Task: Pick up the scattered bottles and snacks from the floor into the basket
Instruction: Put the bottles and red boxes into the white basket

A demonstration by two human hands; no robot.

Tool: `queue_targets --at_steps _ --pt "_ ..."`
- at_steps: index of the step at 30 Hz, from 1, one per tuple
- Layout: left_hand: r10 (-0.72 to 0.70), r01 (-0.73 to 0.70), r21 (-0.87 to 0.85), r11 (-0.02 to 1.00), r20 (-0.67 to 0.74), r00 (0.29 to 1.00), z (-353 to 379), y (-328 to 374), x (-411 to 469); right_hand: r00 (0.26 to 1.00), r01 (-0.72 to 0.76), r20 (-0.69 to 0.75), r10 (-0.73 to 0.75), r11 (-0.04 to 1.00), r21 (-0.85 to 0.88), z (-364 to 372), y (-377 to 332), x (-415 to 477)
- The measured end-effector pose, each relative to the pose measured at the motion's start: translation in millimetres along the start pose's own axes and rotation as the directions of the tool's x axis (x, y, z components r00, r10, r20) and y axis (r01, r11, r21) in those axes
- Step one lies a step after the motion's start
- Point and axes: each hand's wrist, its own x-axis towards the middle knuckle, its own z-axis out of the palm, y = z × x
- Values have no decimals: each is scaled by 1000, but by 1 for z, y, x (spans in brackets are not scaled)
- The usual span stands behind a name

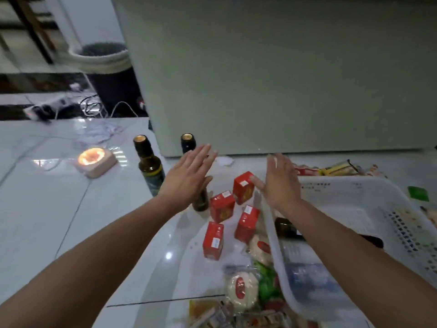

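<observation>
Lying in the white perforated plastic basket (369, 204): one dark glass bottle (286, 229) on its side, partly hidden by the right forearm, and one blue-and-white packet (307, 278).
Basket: tilted on the glossy white tiled floor (59, 221), at the right.
Upright bottles on the floor: two, dark with gold-topped caps; the left upright bottle (150, 165) stands clear, while the right upright bottle (188, 141) is half hidden behind the left hand.
Red cartons: four small red cartons, standing loosely together on the floor just left of the basket: the far carton (243, 188), middle carton (222, 206), right carton (247, 224) and near carton (213, 240).
Round snacks: two round white snack packs with red labels (242, 288), beside the basket's near rim.
Green packets: one crumpled green packet (267, 281) by the round packs and one flat green packet (418, 193) beyond the basket.
Other snacks: several wrapped packets (340, 167) behind the basket; the count is unclear.
Left hand (189, 178): grip wide open, fingers straight, holding nothing, raised in front of the right upright bottle.
Right hand (279, 183): grip wide open, fingers straight, holding nothing, above the basket's left rim; whether the thumb touches the far carton, I cannot tell.
</observation>
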Motion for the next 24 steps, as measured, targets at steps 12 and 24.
queue_targets --at_steps 12,24 --pt "-713 625 -460 631 -26 701 -1 -77 -56 935 -117 307 -175 666 736 16 -142 35" --pt "-738 619 -782 -71 458 495 40 -83 -22 931 -261 361 -54 595 760 62 -139 46"
